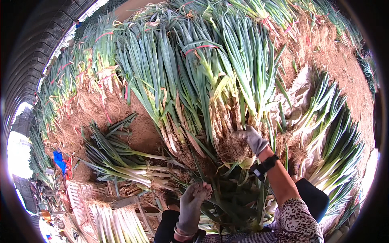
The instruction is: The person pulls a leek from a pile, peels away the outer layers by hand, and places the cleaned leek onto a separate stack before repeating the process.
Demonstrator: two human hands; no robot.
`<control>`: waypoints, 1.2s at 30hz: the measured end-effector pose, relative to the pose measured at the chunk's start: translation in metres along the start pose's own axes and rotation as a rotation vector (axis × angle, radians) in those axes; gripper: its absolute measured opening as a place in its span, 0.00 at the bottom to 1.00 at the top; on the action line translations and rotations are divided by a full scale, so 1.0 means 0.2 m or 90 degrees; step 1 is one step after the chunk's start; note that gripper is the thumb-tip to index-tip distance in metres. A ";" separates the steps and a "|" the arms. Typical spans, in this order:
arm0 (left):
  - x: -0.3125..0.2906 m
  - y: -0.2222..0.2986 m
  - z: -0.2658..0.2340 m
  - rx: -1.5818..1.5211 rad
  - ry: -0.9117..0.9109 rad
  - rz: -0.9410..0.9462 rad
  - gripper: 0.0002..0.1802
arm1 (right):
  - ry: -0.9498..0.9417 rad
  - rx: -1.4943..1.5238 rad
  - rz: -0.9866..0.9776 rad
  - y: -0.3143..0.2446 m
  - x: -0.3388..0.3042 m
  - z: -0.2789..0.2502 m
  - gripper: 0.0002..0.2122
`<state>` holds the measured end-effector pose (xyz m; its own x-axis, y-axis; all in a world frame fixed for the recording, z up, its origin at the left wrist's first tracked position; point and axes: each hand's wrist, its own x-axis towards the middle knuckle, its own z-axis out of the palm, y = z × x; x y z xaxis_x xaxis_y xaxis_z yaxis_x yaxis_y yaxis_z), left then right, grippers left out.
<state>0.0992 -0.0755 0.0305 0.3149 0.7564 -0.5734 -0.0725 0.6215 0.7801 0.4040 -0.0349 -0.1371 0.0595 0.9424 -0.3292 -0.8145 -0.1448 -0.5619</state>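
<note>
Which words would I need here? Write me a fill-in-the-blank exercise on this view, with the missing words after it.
1. The right grip is at the ____ end of the middle leek bundle, not the leaf end.
2. The left grip and the right one both wear gloves coloured ____.
3. The black wristband is on the person's ____ arm.
4. The plastic crate stands to the person's ____.

Missing words: root; grey; right; left.

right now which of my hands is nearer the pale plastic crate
Left. Your left hand is apart from the crate, to its right; your right hand is farther right, by the base of a leek bundle.
</note>
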 end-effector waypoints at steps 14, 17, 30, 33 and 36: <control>0.96 -0.14 0.56 0.226 -0.039 -0.026 0.33 | 0.245 -0.807 -0.022 -0.01 -0.10 0.15 0.15; 1.21 -0.44 0.36 -0.039 -0.078 0.102 0.28 | 0.216 -0.775 0.012 0.02 -0.09 0.28 0.16; 1.05 -0.18 0.34 0.214 -0.032 -0.011 0.16 | 0.384 -0.797 -0.022 0.05 -0.05 0.16 0.17; 1.17 -0.32 0.22 0.235 0.013 0.117 0.13 | 0.322 -0.593 -0.030 0.10 -0.07 0.15 0.16; 1.19 -0.26 0.12 0.254 0.071 0.066 0.14 | 0.372 -0.359 -0.078 -0.02 -0.21 0.15 0.13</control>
<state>0.2012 0.0659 -0.1404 0.2185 0.8417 -0.4938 0.2805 0.4305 0.8579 0.3882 -0.0656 -0.0974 0.5473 0.6750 -0.4948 -0.3792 -0.3270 -0.8656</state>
